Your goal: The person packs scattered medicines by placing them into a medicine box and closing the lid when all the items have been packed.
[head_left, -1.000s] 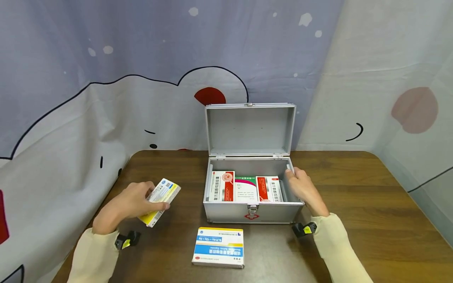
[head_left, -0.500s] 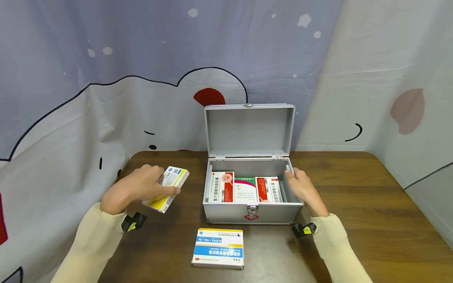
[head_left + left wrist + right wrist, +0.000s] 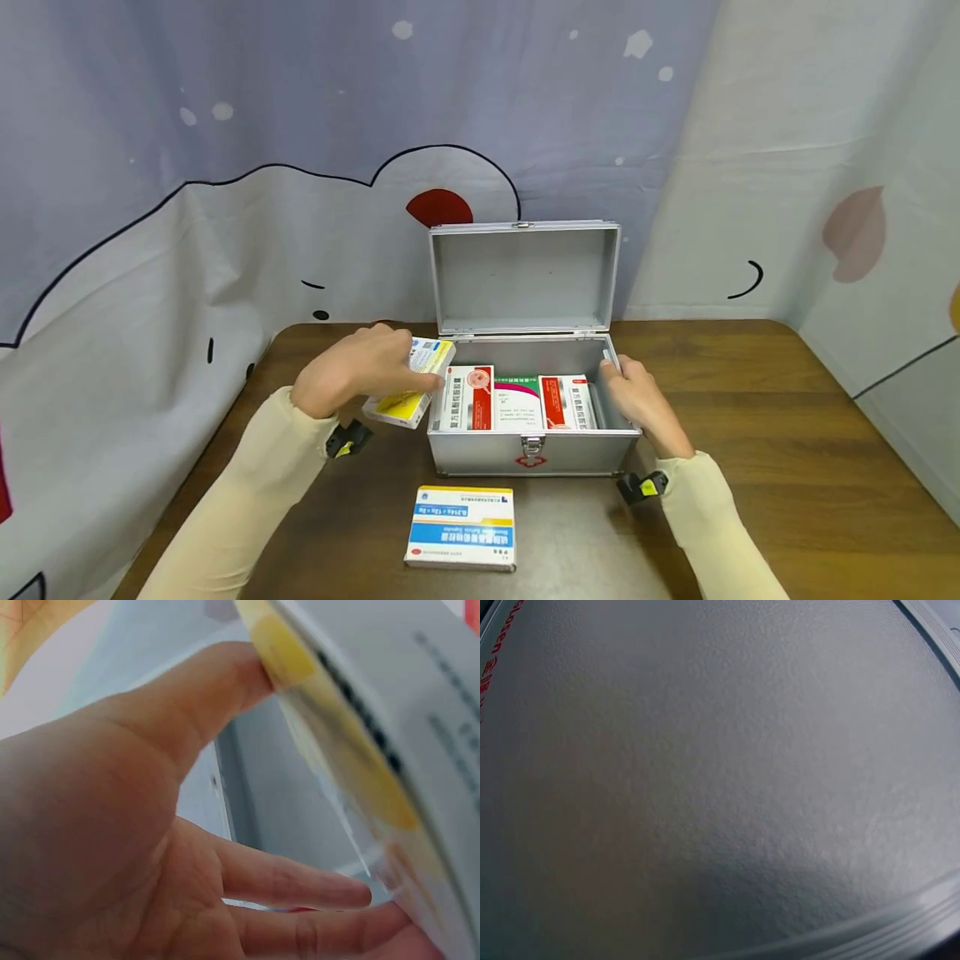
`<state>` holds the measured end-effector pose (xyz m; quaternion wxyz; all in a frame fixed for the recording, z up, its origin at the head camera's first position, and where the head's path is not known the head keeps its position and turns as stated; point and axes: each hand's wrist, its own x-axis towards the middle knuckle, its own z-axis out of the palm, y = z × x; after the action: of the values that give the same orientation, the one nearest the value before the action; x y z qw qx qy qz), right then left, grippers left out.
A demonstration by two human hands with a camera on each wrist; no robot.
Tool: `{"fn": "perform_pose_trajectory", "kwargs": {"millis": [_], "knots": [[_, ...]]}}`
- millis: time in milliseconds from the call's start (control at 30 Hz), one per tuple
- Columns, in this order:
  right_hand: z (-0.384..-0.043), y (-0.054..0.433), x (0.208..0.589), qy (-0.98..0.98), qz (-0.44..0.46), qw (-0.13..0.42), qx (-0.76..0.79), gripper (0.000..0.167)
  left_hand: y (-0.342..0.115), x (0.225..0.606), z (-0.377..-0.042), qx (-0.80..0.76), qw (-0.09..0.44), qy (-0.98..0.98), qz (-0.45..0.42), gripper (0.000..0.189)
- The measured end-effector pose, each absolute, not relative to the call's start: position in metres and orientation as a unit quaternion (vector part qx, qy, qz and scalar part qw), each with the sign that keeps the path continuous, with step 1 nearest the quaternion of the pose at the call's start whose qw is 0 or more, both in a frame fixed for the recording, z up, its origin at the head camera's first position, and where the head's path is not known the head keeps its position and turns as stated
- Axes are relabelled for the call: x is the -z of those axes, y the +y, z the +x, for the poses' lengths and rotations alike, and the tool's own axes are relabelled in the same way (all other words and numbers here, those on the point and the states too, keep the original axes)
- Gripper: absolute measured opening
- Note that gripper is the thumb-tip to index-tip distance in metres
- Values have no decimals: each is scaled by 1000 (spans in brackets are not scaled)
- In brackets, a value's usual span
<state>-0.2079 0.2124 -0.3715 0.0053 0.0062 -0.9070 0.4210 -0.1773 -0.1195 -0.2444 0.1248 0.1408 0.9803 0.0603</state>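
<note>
A white and yellow medicine box [image 3: 402, 407] is pinched between the thumb and fingers of my left hand [image 3: 367, 364], tilted, beside the left wall of the silver case. The left wrist view shows the thumb on one edge of the medicine box [image 3: 442, 750] and fingers reaching its other side. The silver first-aid case [image 3: 480, 454] stands with its lid raised. My right hand [image 3: 641, 400] grips the rim of its right wall, fingers over the edge. Inside are red and white medicine boxes [image 3: 468, 398] and a green and white one [image 3: 517, 404].
A blue and white medicine box [image 3: 461, 529] lies flat on the wooden table [image 3: 750, 417] in front of the case. The raised lid [image 3: 525, 279] stands at the back before a patterned curtain [image 3: 247, 242]. Only the case's side wall [image 3: 727, 765] fills the right wrist view.
My left hand has carried the white and yellow medicine box to the right and upward, from over the table to the left edge of the case. The right hand stays on the rim.
</note>
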Motion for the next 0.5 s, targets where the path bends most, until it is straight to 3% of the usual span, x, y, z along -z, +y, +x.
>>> {"fn": "perform_pose_trajectory", "kwargs": {"millis": [200, 500], "knots": [[-208, 212, 371, -904, 9, 8, -428, 38, -87, 245, -185, -53, 146, 978, 141, 53], [-212, 209, 374, -910, 9, 18, -414, 34, -44, 266, -210, -52, 224, 962, 148, 45]]}}
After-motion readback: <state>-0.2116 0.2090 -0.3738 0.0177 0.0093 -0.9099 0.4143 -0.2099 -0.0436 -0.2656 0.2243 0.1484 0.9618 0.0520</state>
